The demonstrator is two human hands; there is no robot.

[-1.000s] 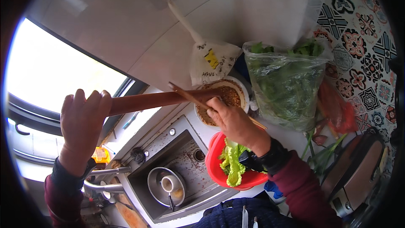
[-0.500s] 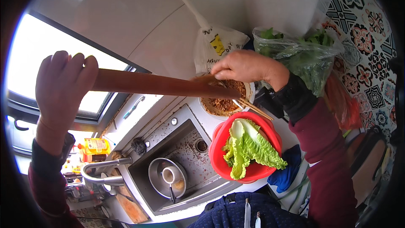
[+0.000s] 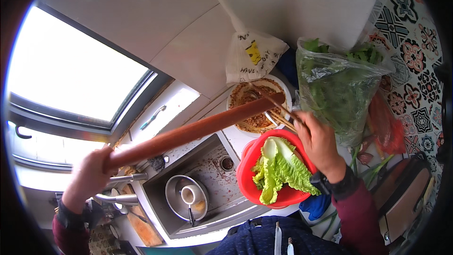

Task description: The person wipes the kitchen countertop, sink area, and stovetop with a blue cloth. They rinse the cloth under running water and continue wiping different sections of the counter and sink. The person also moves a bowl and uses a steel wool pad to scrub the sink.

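Observation:
My left hand is closed round one end of a long reddish-brown wooden rolling pin. Its far end hangs over a white bowl of chunky red-brown chili paste. Pinched in my right hand is a thin brown stick, like a chopstick, slanting up to the pin's far end. A metal spoon handle and pale chopsticks rest in the bowl, partly hidden by the pin. Just below, leafy lettuce lies in a red basin, beside my right wrist.
A grey sink holds a metal bowl with a white cup inside. The faucet is at its left. Behind the white bowl sits a printed white bag; a clear bag of greens stands at the right.
My left hand has come down, so the rolling pin now slants up toward the bowl. My right hand has moved from above the bowl toward me and right, with the thin stick now showing.

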